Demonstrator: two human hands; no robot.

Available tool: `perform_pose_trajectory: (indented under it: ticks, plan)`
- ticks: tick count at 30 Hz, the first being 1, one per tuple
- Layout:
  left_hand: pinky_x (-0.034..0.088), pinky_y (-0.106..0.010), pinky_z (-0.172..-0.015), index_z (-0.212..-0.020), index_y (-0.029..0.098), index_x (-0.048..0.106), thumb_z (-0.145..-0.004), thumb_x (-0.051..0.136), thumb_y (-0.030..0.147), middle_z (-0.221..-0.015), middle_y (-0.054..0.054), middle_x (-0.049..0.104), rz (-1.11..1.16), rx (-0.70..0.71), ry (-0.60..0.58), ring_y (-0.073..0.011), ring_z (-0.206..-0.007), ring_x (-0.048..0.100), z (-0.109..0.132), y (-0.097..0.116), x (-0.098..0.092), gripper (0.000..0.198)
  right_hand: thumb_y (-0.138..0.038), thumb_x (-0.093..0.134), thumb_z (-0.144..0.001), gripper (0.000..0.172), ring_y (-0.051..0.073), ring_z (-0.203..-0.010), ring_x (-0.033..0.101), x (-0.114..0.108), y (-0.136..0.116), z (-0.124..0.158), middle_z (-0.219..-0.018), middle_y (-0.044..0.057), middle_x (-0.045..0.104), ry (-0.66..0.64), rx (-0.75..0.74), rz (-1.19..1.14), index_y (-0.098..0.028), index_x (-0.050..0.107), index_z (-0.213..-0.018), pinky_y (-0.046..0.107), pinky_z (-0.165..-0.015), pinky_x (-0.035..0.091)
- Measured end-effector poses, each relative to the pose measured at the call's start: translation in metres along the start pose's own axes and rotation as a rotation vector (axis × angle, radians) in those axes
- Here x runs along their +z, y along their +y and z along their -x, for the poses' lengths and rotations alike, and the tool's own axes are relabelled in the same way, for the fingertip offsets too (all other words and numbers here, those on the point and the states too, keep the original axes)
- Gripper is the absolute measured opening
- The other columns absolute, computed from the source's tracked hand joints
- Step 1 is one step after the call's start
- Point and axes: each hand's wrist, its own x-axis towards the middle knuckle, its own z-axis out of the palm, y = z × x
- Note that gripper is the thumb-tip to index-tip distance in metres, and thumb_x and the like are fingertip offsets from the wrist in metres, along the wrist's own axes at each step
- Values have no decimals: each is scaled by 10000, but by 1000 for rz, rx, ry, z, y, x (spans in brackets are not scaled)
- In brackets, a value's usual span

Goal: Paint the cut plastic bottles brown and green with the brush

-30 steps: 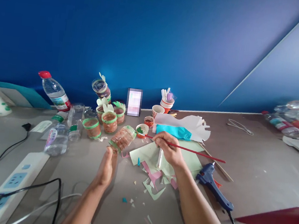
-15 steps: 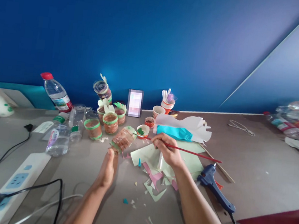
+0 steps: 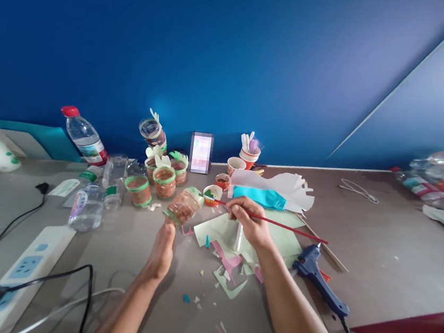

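Observation:
My left hand (image 3: 162, 250) holds a clear plastic cup (image 3: 184, 206) by its lower end, tilted to the right, with brown paint round its side and green at its rims. Between the fingers of my right hand (image 3: 248, 219) is a red paintbrush (image 3: 287, 227), its tip at the cup's upper green edge. Just right of the cup sits a small paper cup of green paint (image 3: 213, 194), and behind that a cup of brown paint (image 3: 222, 181). Several painted cups (image 3: 164, 182) stand to the left.
Green paper (image 3: 214, 231) and pink scraps (image 3: 228, 261) lie under and before my right hand. A blue glue gun (image 3: 321, 282) is at the right. Bottles (image 3: 87, 207) and a power strip (image 3: 25, 272) are at the left. A phone (image 3: 200, 153) leans on the wall.
The held cup has turned slightly, and green now shows more along its upper rim. My left hand has shifted a little; the brush tip has barely moved.

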Motion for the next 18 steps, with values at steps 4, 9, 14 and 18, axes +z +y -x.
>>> perform_pose_trajectory:
  ticks: [4,9,14,18]
  plan:
    - [244,-470,-1155,-1307,199,554,-914,342,618,-1347,-129,565,-253,209,-194,-302,-1378,370,3,12,1,612,-330,577,-881,179,128,-579,519,2,-1,-1,-635,3,589,12,5,-34,-194,682,-831,271,-560,415]
    - [210,-541,-1141,-1441,221,387,-908,289,647,-1454,-154,437,-488,377,-304,-336,-1415,282,1,27,8,690,-333,591,-873,185,122,-563,518,1,-5,-3,-634,-2,588,84,-20,-63,-199,678,-781,266,-544,400]
    - [198,-571,-1132,-1486,216,291,-903,242,667,-1506,-155,357,-723,480,-363,-350,-1432,223,4,32,9,738,-344,609,-851,187,124,-553,506,0,-6,-3,-620,-2,584,88,6,-82,-197,678,-759,270,-534,384]
    - [206,-579,-1124,-1502,177,237,-919,247,632,-1525,-178,313,-898,595,-372,-362,-1440,187,5,30,9,740,-324,620,-840,181,113,-522,458,-3,-4,-4,-562,-18,537,144,11,-116,-193,669,-725,265,-521,344]
